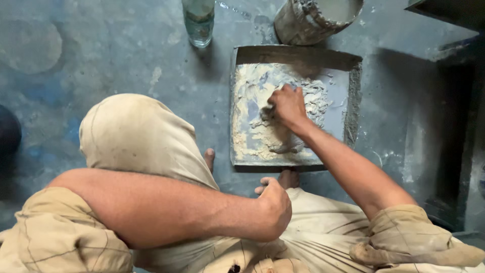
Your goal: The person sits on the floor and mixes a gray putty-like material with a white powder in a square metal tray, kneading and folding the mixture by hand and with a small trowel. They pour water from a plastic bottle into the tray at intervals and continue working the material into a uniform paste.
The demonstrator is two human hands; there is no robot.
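I squat over a shallow square metal tray [353, 96] on the floor, smeared with pale wet paste [252, 136]. My right hand [287, 105] reaches into the tray's middle and is closed around a small tool; a bit of blade [266, 114] shows by the fingers, pressed into the paste. My left hand [275, 203] is a loose fist resting on my right thigh, holding nothing. My left forearm lies across my lap, and my left knee in tan cloth [134, 134] rises at the left.
A paste-caked bucket [308, 20] stands just beyond the tray. A clear bottle [198, 23] stands at the top middle. Bare toes [289, 178] touch the tray's near edge. A dark ledge [454, 101] runs along the right. The floor is stained grey concrete.
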